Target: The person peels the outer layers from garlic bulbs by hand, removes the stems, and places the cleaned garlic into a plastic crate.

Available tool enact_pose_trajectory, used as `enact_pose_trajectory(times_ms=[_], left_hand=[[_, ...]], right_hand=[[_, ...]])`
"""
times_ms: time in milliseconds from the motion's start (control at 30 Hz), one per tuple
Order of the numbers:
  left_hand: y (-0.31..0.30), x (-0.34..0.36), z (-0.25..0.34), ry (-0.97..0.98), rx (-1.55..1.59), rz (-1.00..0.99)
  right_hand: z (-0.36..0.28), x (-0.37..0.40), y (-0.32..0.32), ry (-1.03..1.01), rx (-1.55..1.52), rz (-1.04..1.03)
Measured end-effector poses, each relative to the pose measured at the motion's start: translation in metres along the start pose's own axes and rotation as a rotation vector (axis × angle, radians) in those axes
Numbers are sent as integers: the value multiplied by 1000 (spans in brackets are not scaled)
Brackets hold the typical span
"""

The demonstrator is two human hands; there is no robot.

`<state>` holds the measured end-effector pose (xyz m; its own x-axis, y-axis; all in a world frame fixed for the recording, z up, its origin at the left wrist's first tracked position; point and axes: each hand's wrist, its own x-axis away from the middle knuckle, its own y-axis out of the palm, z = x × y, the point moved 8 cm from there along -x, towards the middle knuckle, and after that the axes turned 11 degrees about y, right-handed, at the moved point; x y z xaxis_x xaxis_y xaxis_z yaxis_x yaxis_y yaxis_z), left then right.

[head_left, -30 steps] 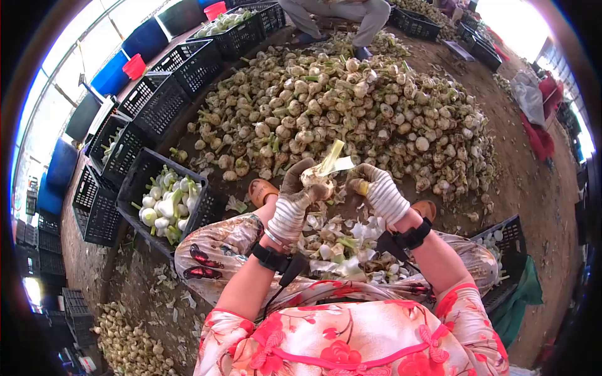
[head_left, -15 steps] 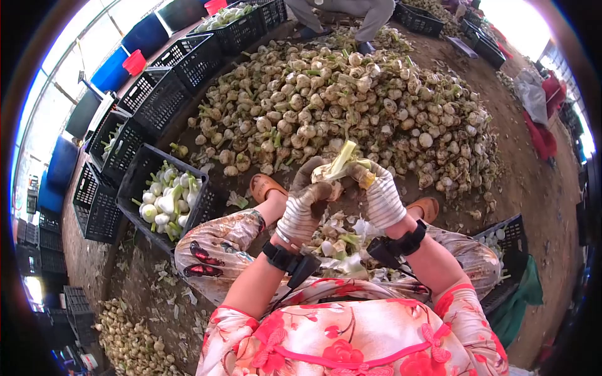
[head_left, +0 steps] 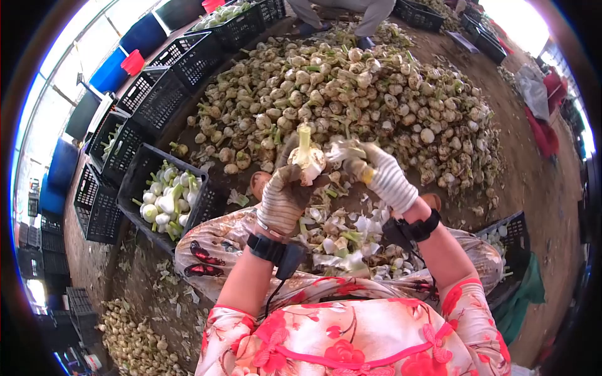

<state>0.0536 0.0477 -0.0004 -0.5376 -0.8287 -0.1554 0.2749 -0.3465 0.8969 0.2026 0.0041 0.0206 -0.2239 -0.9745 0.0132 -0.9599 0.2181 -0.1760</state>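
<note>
My left hand (head_left: 282,197), in a soiled striped glove, is closed around a garlic bulb (head_left: 308,161) whose cut stem points up. Just right of the bulb, my right hand (head_left: 381,177), gloved the same way, pinches pale garlic skin (head_left: 342,149), blurred by motion. A gap separates the right fingers from the bulb. Peeled skins and stem scraps (head_left: 343,241) lie on the ground between my legs. Beyond both hands spreads a large heap of unpeeled garlic (head_left: 351,94).
A black crate (head_left: 141,216) of cleaned white garlic (head_left: 168,199) stands at my left. Another crate (head_left: 511,235) sits by my right knee, with green cloth (head_left: 523,291) beside it. More crates (head_left: 160,100) line the left side. A person's legs (head_left: 370,19) show behind the heap.
My hands, together on the bulb before, have moved apart. The left has shifted left with the bulb, now turned stem-up; the right has pulled away with garlic skin.
</note>
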Motion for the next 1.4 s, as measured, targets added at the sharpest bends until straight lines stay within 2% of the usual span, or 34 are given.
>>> enact_pose_trajectory(times_ms=[33,67,100,167,267,367,400,500,700,800,933,967,1033,1100,1133,1233,1267,1333,1367,1400], left_hand=[[4,1,-5,-10,-36,-20],[3,2,-11,-10,-72,-3],[5,3,-17,-27,-144,-20],[7,5,-25,-7,-139,-26],[-1,11,-34,-150,-142,-30],[-8,13,-41,-202,-46,14],[-14,15,-45,-229,-40,22],[-27,22,-53,-290,2,51],[-31,27,-57,-340,114,77],[-29,22,-54,-294,69,51],[-32,13,-41,-158,-179,119],[-36,13,-41,-145,-252,145],[-30,13,-44,-116,-242,130],[-13,17,-36,-61,-348,69],[-13,15,-36,-56,-287,62],[-22,17,-37,-103,-324,37],[-22,18,-37,-140,-286,47],[-21,21,-39,-219,-210,64],[-20,21,-37,-200,-210,46],[-21,20,-36,-179,-209,27]], right_hand=[[-28,2,6,-41,-7,-43],[-42,4,8,13,186,0],[-52,2,11,-151,237,21],[-44,-3,20,-43,103,-69],[-40,-4,23,-74,16,-130],[-35,-1,23,-135,-18,-159],[-31,-2,24,-113,25,-186],[-29,1,26,-93,-132,-221],[-11,-3,19,93,-118,-134],[13,-9,8,289,-423,-50],[-23,5,19,66,-277,-87],[-24,9,19,42,-54,-49],[-24,10,18,-35,120,27],[-21,12,20,-92,47,-37],[-19,12,21,-122,11,-74],[0,13,20,8,-407,-159],[-10,16,19,-79,-286,-122],[-1,16,21,75,-505,-95],[5,17,22,153,-613,-79],[10,16,15,148,-659,14]])
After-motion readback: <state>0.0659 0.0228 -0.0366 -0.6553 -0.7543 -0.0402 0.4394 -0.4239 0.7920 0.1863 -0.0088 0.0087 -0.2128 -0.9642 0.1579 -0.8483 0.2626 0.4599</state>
